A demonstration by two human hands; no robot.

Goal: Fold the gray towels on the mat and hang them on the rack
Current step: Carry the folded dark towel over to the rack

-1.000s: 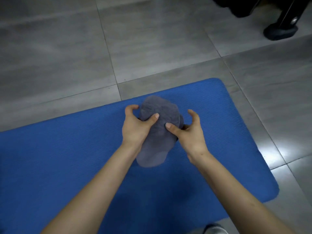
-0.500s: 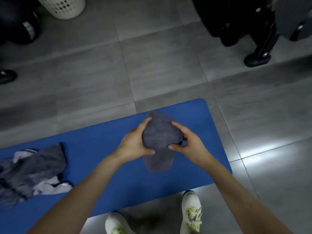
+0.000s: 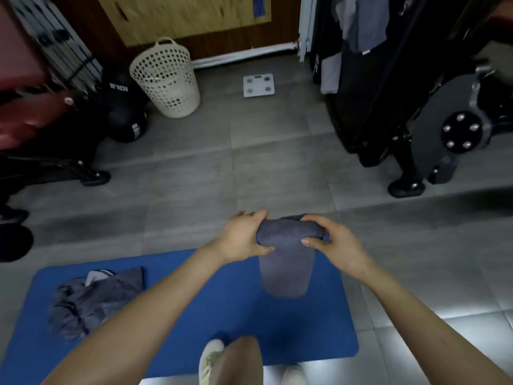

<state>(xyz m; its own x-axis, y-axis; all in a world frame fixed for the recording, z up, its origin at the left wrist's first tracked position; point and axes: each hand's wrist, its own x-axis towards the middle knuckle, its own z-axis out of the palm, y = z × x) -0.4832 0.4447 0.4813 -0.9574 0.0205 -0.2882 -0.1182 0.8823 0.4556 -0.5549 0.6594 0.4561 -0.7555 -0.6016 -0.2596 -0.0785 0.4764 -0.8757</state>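
I have the folded gray towel (image 3: 288,262) up off the blue mat (image 3: 194,315) now, held in front of me over the mat's far edge. A second ago it was bunched low over the mat between my palms. My left hand (image 3: 244,237) grips the left end of the fold, fingers wrapped over the top and thumb pressed on the near side. My right hand (image 3: 338,245) grips the right end the same way, thumb lying across the near face. The lower part of the towel hangs straight down between my hands, touching nothing.

My head has come up since half a second ago. The white laundry basket (image 3: 166,79), then only a sliver at the top edge, is now wholly in view on the tiled floor (image 3: 194,176), with a white scale (image 3: 258,85) to its right. The black rack (image 3: 347,93) stands to my right, well apart from the towel. Gray cloths (image 3: 366,23) hang at its top, possibly towels, though they are too blurred for me to be sure. The heap of gray towels (image 3: 94,298) lies unfolded on the left part of the mat. My shoe (image 3: 209,357) rests at the mat's near edge.
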